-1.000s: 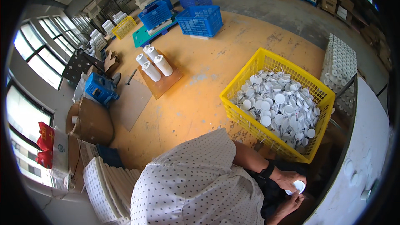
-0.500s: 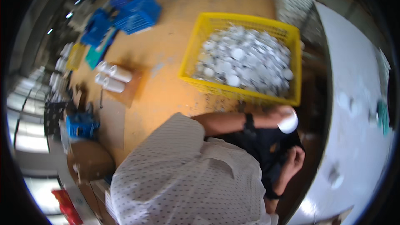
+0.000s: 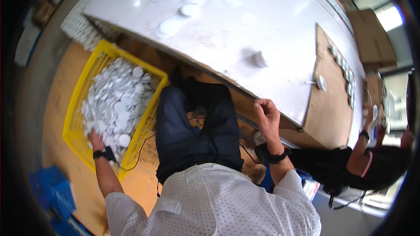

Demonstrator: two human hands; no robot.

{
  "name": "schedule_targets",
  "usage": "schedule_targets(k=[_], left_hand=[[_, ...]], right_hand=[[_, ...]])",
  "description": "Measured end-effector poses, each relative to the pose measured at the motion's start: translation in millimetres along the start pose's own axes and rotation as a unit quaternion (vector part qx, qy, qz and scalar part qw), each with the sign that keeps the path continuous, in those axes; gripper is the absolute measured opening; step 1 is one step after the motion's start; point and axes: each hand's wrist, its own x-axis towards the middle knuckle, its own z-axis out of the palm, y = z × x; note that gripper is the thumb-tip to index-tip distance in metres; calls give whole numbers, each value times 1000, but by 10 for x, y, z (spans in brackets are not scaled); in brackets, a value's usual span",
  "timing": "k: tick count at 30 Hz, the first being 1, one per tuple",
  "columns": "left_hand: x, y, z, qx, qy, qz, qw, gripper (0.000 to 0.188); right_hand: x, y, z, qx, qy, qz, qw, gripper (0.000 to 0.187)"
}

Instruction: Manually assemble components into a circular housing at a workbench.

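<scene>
My left hand (image 3: 95, 140) reaches down into the near end of a yellow plastic basket (image 3: 71, 120), among heaped white round caps or discs (image 3: 118, 100). Its fingertips are partly lost against the white pieces, so whether it grips one cannot be told. At the edge of the white table (image 3: 218, 48) hovers my right hand (image 3: 268, 117), fingers curled in and thumb close against them. No object shows in it. On the tabletop beyond lie several white discs (image 3: 191, 10) and a small white piece (image 3: 260, 59).
A brown cardboard sheet (image 3: 328, 100) lies on the table's right part, with a row of small pieces and a white round piece (image 3: 321, 83). Another person (image 3: 358, 166) in dark clothes works at right. Blue crates (image 3: 54, 190) stand lower left; a cable (image 3: 141, 150) runs by the basket.
My view has swung right toward the table. My left hand, earlier holding a white disc beside the basket, is now down in the pile. My right hand is now at the table edge.
</scene>
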Motion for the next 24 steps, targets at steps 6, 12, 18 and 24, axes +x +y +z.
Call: schedule_targets(k=[6,12,18,24], left_hand=[[-42,-178,-86,211,150,26,966,62],[-484,-448,536,225,50,129,964,46],[-1036,-284,1223,227,-35,129,965,37],[-1888,186,2091,216,-227,124,942,30]], right_hand=[[558,37,-808,-271,199,-149,930,18],[1203,349,-2024,-537,376,-8,755,56],[1421,670,-2500,-429,342,149,823,83],[1145,553,-2149,-278,355,-2,893,78]])
